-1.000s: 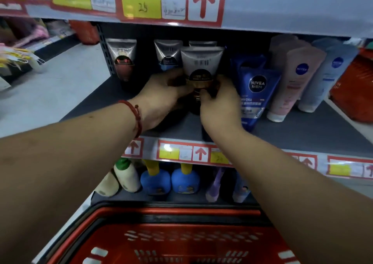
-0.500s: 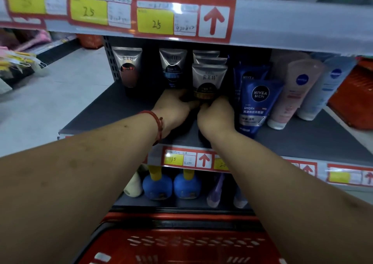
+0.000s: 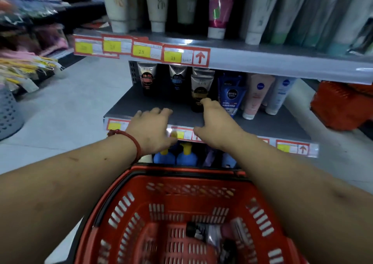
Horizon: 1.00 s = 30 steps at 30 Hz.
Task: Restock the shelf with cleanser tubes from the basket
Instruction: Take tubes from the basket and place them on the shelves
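**Left hand (image 3: 153, 127) and right hand (image 3: 217, 123) empty over the shelf (image 3: 129, 105)**

Both hands are held out side by side, a small gap between them, palms down and holding nothing. The left hand's fingers are spread loosely over the front edge of the dark grey shelf. The right hand's fingers lie relaxed and reach the foot of the gold-labelled cleanser tube (image 3: 201, 89); whether they touch it cannot be told.

A red basket (image 3: 182, 176) fills the lower part of the view, beneath both forearms. Several cleanser tubes (image 3: 214, 236) lie on its floor toward the right, too blurred to count.

On the shelf above the grey one stands a row of tall pale tubes (image 3: 157, 5), caps down. Red-framed price labels (image 3: 141, 51) run along its front strip.

On the grey shelf, the gold-labelled tube heads a short row of like tubes, standing cap down. To its left stand a blue-labelled tube (image 3: 178, 80) and a red-labelled tube (image 3: 147, 78), each apart from its neighbour. To its right are a blue Nivea Men tube (image 3: 232, 94), a pink tube (image 3: 256, 96) and a white tube (image 3: 281, 94), close together.

Below the grey shelf, blue bottles (image 3: 186, 157) with yellow pumps show between the wrists. A red cord bracelet (image 3: 133, 142) circles the left wrist.
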Motion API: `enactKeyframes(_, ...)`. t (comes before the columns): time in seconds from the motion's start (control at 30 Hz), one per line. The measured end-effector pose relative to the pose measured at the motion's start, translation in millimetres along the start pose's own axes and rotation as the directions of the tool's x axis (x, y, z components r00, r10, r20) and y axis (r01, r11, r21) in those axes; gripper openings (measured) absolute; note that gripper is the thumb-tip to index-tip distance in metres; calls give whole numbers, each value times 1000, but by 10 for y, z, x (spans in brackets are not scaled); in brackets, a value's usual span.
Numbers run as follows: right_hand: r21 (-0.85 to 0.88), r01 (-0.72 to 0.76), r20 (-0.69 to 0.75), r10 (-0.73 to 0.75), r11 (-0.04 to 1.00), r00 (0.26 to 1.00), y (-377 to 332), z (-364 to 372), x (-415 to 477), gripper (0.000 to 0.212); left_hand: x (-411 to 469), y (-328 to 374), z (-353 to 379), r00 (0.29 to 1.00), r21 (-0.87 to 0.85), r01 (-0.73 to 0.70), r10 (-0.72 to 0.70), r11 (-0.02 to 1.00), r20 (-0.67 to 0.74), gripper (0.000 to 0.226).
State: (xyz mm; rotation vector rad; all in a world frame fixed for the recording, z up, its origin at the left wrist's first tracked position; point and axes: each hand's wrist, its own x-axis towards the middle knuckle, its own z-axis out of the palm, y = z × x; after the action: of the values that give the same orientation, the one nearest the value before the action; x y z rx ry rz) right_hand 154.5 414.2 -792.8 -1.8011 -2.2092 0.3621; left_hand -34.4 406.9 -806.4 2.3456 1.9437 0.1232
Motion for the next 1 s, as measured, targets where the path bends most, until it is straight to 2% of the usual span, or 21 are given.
enactKeyframes(0.13,-149,68,15,-66,987,998,-50,-48,-449,66,-419,99,-18,996,90,-51,57,995,-71,82)
enactKeyframes(0.23,-173,92,65,-82,981,995,-42,61,-759,71,-671,192,74,994,83,-76,82,994,-76,79)
enactKeyframes(0.43,-207,119,190,-79,971,979,81,640,-1340,78,-1135,349,629,989,126,-139,132,982,63,78)
enactKeyframes(0.6,-156,65,335,-9,986,942,409,1211,-1778,81,-1505,421,1285,964,132,-146,111,980,244,79)
enactKeyframes(0.73,-179,17,484,73,984,872,716,1579,-2030,80,-1729,411,1757,897,98,-149,93,984,432,78)
enactKeyframes(0.87,-216,2,604,132,976,786,957,1834,-2040,85,-1730,261,2025,832,65,-217,149,974,535,70)
enactKeyframes(1.0,-254,42,700,153,966,698,1214,2071,-1944,77,-1582,42,2187,716,-15,-239,186,971,672,58)
